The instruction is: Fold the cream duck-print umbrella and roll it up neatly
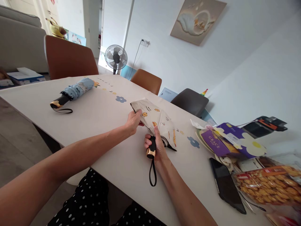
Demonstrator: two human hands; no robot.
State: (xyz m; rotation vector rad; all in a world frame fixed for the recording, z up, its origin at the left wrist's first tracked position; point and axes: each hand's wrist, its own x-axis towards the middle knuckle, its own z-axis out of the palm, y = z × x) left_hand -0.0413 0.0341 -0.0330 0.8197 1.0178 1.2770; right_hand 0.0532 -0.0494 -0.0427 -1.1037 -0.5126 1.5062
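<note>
A cream umbrella [162, 117] with small yellow cartoon prints is held over the table, its canopy loose and partly folded. My right hand [158, 145] is wrapped round its black handle with a gold end, thumb up against the fabric. A black wrist loop hangs below the handle. My left hand [134, 121] pinches the canopy's left edge; some of its fingers are hidden beneath the cloth. Apart from both hands, a folded blue umbrella [78, 89] with a black and gold handle lies at the table's left.
The white table [113, 141] carries a black phone [227, 185], a purple box [218, 139] and a bag of round snacks [270, 182] on the right. Chairs, including a brown one [70, 58], line the far side. Behind them stands a fan [116, 57].
</note>
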